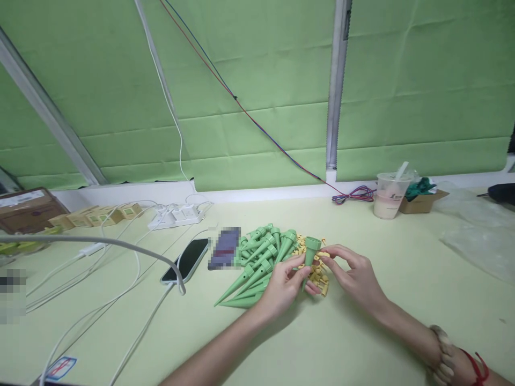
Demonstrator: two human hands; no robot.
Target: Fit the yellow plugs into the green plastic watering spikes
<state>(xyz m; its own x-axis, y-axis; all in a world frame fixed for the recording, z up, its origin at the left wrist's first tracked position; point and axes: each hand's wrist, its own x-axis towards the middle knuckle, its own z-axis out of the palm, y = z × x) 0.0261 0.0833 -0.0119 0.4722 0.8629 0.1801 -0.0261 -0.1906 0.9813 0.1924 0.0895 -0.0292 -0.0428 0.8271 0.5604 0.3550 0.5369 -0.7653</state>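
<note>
My left hand (282, 285) is closed around a green plastic watering spike (313, 247), which stands with its wide end up and its point down. Thumb and fingers of my right hand (357, 274) pinch a small yellow plastic piece (324, 255) against the side of that spike, just below its rim. How far the piece sits in the spike cannot be made out. Left of my hands lies a heap of similar green spikes (263, 248). Loose yellow pieces (321, 280) are scattered behind and beneath my fingers, partly hidden by them.
A phone (189, 261) with a cable and a blurred dark rectangle (225, 247) lie left of the heap. White cables run to a power strip (177, 215). At the back right are a drink cup (388, 198), a small carton (420, 202) and clear plastic bags (478, 241).
</note>
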